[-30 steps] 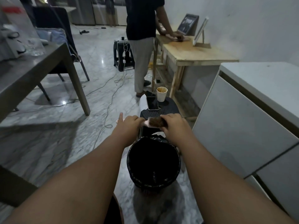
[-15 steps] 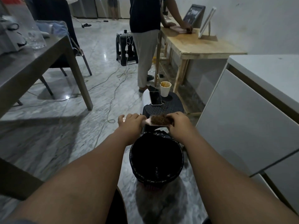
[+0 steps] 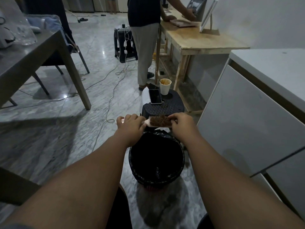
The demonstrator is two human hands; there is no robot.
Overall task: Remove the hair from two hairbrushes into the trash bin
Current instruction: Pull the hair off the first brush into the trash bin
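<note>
A pink hairbrush [image 3: 157,121] matted with brown hair is held level above the far rim of the trash bin [image 3: 132,156], which is lined with a black bag. My left hand [image 3: 130,123] is closed round the brush handle. My right hand [image 3: 182,122] sits at the brush's right end, fingertips pinched into the hair on the bristles. A second hairbrush is not visible in the head view.
A black plastic stool [image 3: 171,106] just behind the bin carries a phone [image 3: 155,96] and a paper cup [image 3: 165,86]. A white cabinet [image 3: 247,113] stands at the right, a grey table [image 3: 41,63] at the left. A person [image 3: 145,38] stands at a wooden table [image 3: 203,40]. Cables [image 3: 107,96] trail over the marble floor.
My left forefinger, pointing out a second ago, has curled in around the handle. The brush stays over the bin's far rim with both hands on it. The view has tilted a little.
</note>
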